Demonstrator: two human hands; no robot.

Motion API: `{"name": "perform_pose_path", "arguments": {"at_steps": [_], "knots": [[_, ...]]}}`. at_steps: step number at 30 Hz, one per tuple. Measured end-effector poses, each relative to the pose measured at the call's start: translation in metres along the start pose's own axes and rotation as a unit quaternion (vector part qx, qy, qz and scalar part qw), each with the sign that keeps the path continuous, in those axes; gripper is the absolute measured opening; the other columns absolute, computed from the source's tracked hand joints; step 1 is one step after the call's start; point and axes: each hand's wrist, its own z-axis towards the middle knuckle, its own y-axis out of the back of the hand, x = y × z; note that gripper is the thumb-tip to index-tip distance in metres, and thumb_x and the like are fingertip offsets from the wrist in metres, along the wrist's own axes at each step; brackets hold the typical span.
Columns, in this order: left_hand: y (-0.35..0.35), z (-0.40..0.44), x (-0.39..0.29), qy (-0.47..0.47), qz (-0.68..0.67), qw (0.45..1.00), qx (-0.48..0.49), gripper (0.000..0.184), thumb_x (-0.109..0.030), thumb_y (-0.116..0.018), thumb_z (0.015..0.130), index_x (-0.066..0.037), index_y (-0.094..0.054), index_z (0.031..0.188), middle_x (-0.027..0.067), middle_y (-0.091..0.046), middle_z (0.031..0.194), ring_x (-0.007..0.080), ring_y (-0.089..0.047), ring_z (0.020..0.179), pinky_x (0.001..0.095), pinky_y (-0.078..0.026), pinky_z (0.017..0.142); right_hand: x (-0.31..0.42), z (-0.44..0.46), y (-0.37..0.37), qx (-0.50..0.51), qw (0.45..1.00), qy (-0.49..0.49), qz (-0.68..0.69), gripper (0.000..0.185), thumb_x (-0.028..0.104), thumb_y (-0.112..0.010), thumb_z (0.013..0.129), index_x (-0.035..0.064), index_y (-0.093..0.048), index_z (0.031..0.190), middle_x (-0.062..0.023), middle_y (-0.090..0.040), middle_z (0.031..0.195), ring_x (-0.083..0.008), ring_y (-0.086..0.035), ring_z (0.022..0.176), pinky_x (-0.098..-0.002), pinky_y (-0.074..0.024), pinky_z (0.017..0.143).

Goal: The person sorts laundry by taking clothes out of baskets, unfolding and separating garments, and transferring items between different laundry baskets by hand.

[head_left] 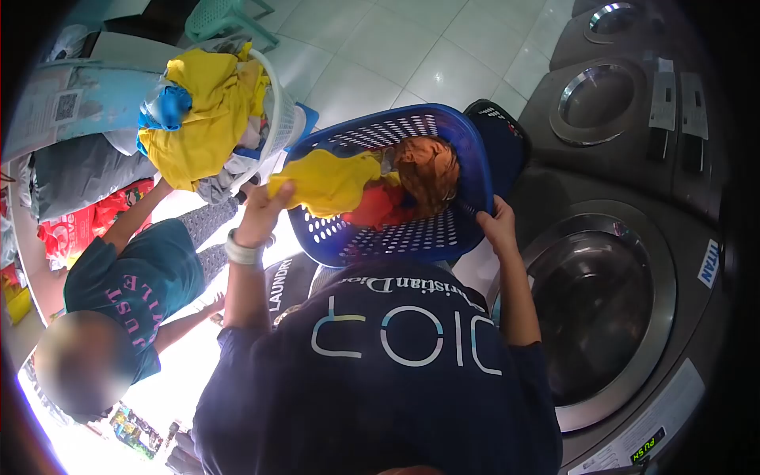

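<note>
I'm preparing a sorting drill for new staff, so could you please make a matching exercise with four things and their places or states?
1. Blue perforated plastic basket
2. Bright yellow cloth at the blue basket
3. White plastic basket
4. Pale green plastic seat

A. Heaped with clothes, yellow on top
B. On the tiled floor, beyond the baskets
C. Rim gripped by the right hand
D. Held by the left hand

Pairs: 1-C, 2-D, 3-A, 4-B

Your outfit: dark navy short-sleeved top, white wristband (244,248).
Your shirt (380,380), lower centre of the frame, has small white "Christian Dior" lettering near the hem, big outlined letters below in white with blue and yellow parts; band on your left-of-frame wrist.
</note>
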Motion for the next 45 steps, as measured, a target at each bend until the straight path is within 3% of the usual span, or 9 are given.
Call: {"name": "perform_pose_path", "arguments": {"at_steps": [9, 13, 15, 19, 21, 23, 31, 37, 45], "knots": [[0.062, -0.019, -0.028, 0.008, -0.14, 0.983, 0.119, 0.039, -0.032, -0.052, 0.096, 0.0, -0.056, 0.118, 0.0038, -0.064, 0.108, 0.0133, -0.059, 0.098, 0.0281, -0.044, 0.087, -0.005, 0.002, 0.002, 0.022, 0.999, 0.008, 0.027, 0.027, 0.005, -0.058, 0.069, 0.0007, -0.064, 0.095, -0.0013, -0.063, 0.077, -0.0091, -0.056, 0.068, -0.024, -0.045, 0.066], [0.065, -0.018, -0.055, -0.111, -0.228, 0.966, 0.046, 0.038, -0.026, -0.052, 0.096, -0.001, -0.052, 0.124, 0.0068, -0.059, 0.121, 0.0188, -0.056, 0.11, 0.0331, -0.043, 0.095, 0.001, -0.001, 0.0, 0.016, 1.0, 0.022, 0.015, 0.027, 0.005, -0.058, 0.069, 0.001, -0.064, 0.095, -0.0016, -0.063, 0.077, -0.009, -0.057, 0.069, -0.0241, -0.0451, 0.066], [0.186, -0.014, 0.029, -0.141, 0.136, 0.978, -0.072, 0.038, -0.025, -0.048, 0.097, -0.001, -0.05, 0.126, 0.0089, -0.058, 0.123, 0.021, -0.055, 0.112, 0.0366, -0.043, 0.096, 0.002, -0.001, 0.001, 0.022, 0.998, 0.025, 0.047, 0.027, 0.005, -0.059, 0.069, 0.001, -0.064, 0.096, -0.0021, -0.064, 0.079, -0.0088, -0.057, 0.068, -0.0236, -0.0449, 0.065], [0.176, -0.051, -0.131, -0.238, -0.327, 0.906, -0.128, 0.042, -0.03, -0.041, 0.098, 0.0, -0.05, 0.126, 0.0157, -0.055, 0.125, 0.0272, -0.056, 0.112, 0.0445, -0.047, 0.093, 0.0, 0.001, 0.005, 0.024, 0.999, -0.009, 0.024, 0.028, 0.005, -0.059, 0.069, 0.0009, -0.064, 0.096, -0.0025, -0.064, 0.08, -0.0085, -0.057, 0.068, -0.0234, -0.0449, 0.064], [0.228, -0.049, -0.159, -0.253, -0.022, 0.849, -0.464, 0.044, -0.031, -0.041, 0.097, 0.002, -0.051, 0.125, 0.0186, -0.054, 0.125, 0.0297, -0.056, 0.113, 0.0453, -0.047, 0.094, -0.001, 0.002, 0.006, 0.031, 0.999, 0.018, 0.039, 0.028, 0.005, -0.06, 0.069, 0.0006, -0.064, 0.096, -0.0026, -0.064, 0.08, -0.0086, -0.057, 0.068, -0.0232, -0.0449, 0.064], [0.242, -0.041, -0.186, -0.276, -0.158, 0.863, -0.392, 0.049, -0.032, -0.034, 0.098, 0.005, -0.047, 0.128, 0.0201, -0.052, 0.128, 0.0339, -0.053, 0.115, 0.0463, -0.043, 0.099, -0.009, 0.006, 0.008, 0.04, 0.998, 0.029, 0.048, 0.028, 0.005, -0.06, 0.069, 0.0006, -0.064, 0.096, -0.0027, -0.064, 0.079, -0.0087, -0.057, 0.068, -0.0234, -0.045, 0.064], [0.427, 0.06, 0.053, -0.069, -0.162, 0.893, -0.414, 0.05, -0.04, -0.046, 0.091, -0.001, -0.054, 0.122, 0.0173, -0.061, 0.112, 0.03, -0.061, 0.099, 0.0416, -0.051, 0.086, 0.002, 0.002, 0.01, 0.034, 0.999, -0.003, 0.034, 0.029, 0.004, -0.059, 0.068, -0.0001, -0.064, 0.096, -0.0017, -0.063, 0.079, -0.0098, -0.057, 0.069, -0.0239, -0.0453, 0.066], [0.299, 0.126, 0.145, 0.009, 0.129, 0.856, -0.501, 0.082, -0.035, -0.079, 0.071, 0.0, -0.037, 0.132, 0.0115, -0.055, 0.111, 0.0243, -0.057, 0.09, 0.0362, -0.048, 0.077, -0.001, 0.004, 0.015, 0.045, 0.998, -0.015, 0.04, 0.029, 0.0, -0.056, 0.068, 0.0, -0.063, 0.096, -0.002, -0.063, 0.081, -0.01, -0.058, 0.071, -0.0237, -0.0457, 0.069], [0.191, 0.097, 0.024, 0.041, 0.416, 0.719, -0.554, 0.114, -0.039, -0.08, 0.065, -0.012, -0.004, 0.147, 0.0355, 0.0, 0.145, 0.0523, -0.02, 0.131, 0.0519, -0.028, 0.106, 0.011, 0.001, 0.022, 0.053, 0.996, -0.028, 0.069, 0.032, -0.003, -0.053, 0.068, -0.0016, -0.062, 0.099, -0.0029, -0.064, 0.083, -0.0107, -0.059, 0.072, -0.0236, -0.0466, 0.07]]}}
